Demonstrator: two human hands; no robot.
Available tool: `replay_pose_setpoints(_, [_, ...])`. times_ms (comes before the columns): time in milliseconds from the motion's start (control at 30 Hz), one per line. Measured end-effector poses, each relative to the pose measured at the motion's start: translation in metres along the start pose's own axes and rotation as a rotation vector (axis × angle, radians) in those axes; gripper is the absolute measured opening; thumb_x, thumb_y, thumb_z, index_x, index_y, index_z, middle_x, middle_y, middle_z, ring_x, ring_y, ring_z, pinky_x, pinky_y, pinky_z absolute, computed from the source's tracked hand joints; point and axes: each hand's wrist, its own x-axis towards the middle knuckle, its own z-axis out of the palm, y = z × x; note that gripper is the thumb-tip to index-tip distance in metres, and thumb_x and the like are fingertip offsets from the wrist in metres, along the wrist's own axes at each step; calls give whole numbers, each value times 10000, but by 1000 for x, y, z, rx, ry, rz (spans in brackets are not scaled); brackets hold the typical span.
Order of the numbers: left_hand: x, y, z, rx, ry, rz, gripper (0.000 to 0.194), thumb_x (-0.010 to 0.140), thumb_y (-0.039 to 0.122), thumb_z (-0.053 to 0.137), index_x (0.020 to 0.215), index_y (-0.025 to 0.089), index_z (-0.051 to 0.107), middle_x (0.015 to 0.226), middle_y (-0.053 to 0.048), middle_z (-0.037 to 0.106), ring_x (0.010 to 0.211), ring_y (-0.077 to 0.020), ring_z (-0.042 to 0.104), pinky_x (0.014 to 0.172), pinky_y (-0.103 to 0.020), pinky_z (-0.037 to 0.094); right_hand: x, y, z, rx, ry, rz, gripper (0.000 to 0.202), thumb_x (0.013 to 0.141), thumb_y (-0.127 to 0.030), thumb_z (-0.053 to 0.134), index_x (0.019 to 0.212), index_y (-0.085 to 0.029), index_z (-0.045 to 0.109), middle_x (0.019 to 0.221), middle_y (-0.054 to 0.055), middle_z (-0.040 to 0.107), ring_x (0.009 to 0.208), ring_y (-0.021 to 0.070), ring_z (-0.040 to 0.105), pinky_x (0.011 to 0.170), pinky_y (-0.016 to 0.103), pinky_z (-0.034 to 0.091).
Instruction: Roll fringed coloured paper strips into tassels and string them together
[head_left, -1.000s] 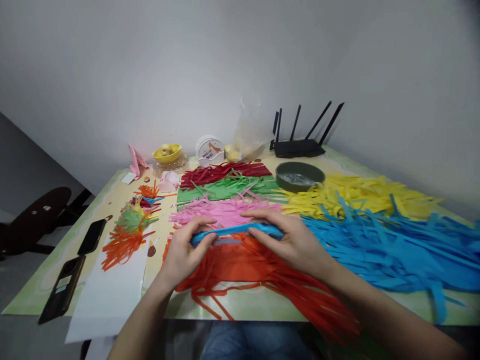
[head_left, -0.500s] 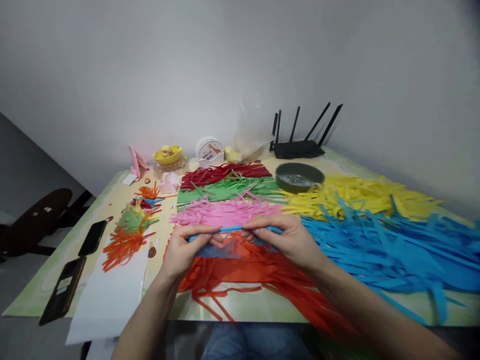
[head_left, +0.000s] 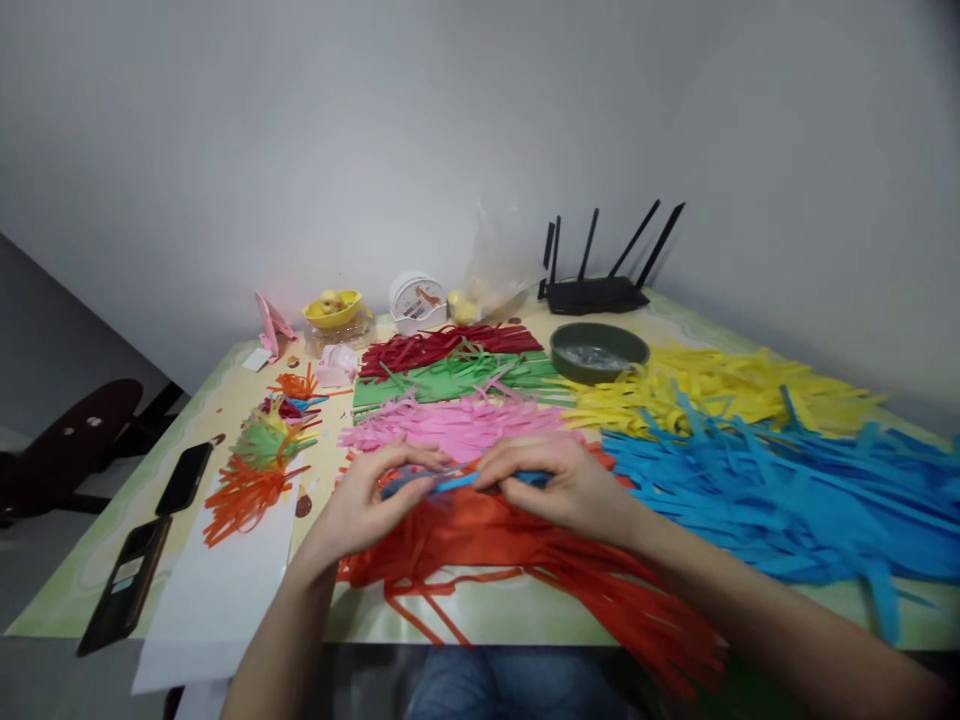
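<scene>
Between my two hands, a narrow blue strip [head_left: 454, 483] is stretched over the orange fringed paper [head_left: 487, 535]. My left hand [head_left: 382, 495] pinches its left end, with a bit of clear, bluish film around the fingers. My right hand [head_left: 551, 480] has its fingers closed round the right end, and some blue shows past the knuckles. Pink fringed paper [head_left: 457, 424] lies just beyond both hands. Farther back are green fringed paper [head_left: 420, 386] and dark red fringed paper [head_left: 450, 345]. Blue fringed paper [head_left: 750, 500] spreads right of my right hand.
Yellow fringed paper [head_left: 750, 390] and a dark green bowl [head_left: 598, 376] are at the right back, before a black router [head_left: 592, 296]. On the left lie two phones [head_left: 184, 478], white paper [head_left: 217, 610] and small coloured tassels [head_left: 247, 492]. A yellow dish [head_left: 330, 318] holds fruit.
Both hands have lowered a little and the blue strip between them now slants. The fingers of my right hand have curled further over the strip.
</scene>
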Motion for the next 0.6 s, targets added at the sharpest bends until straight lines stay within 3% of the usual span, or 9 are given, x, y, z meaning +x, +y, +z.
replay_pose_setpoints(133, [10,7,8,21,-119,-58,167,861,253,585,867,166,727,841,-61,749,789,-179,682,764,-262,501,0,-2,0,-66,-22,-115,337,726,-12,458,818,-195,726,793,32,753,740,130,705,705,232,550])
replay_pose_setpoints(267, [12,-4,13,278,5,59,182,874,257,574,780,173,704,760,-51,733,729,-170,658,786,-305,487,-6,5,-5,-134,-57,-173,307,760,-32,473,854,-193,718,803,44,748,755,139,698,727,255,548])
replay_pose_setpoints(400, [12,-21,10,711,156,363,174,892,159,522,901,211,687,803,-37,739,808,-173,667,1022,-462,353,3,10,-14,-124,-126,88,317,822,-218,598,1130,-177,660,1102,97,711,986,190,675,858,313,531])
replay_pose_setpoints(467, [12,-26,8,845,184,493,221,897,125,498,984,228,673,885,-40,751,883,-179,675,1075,-495,286,14,12,-16,-13,-184,235,367,832,-319,616,1162,-160,640,1160,111,686,1044,211,655,893,338,517])
replay_pose_setpoints(600, [13,-32,10,986,220,673,292,895,112,500,1120,243,631,1037,-51,740,975,-193,671,1094,-487,262,30,21,-5,387,-375,399,310,830,-434,607,863,-136,685,793,66,747,741,163,696,744,288,536])
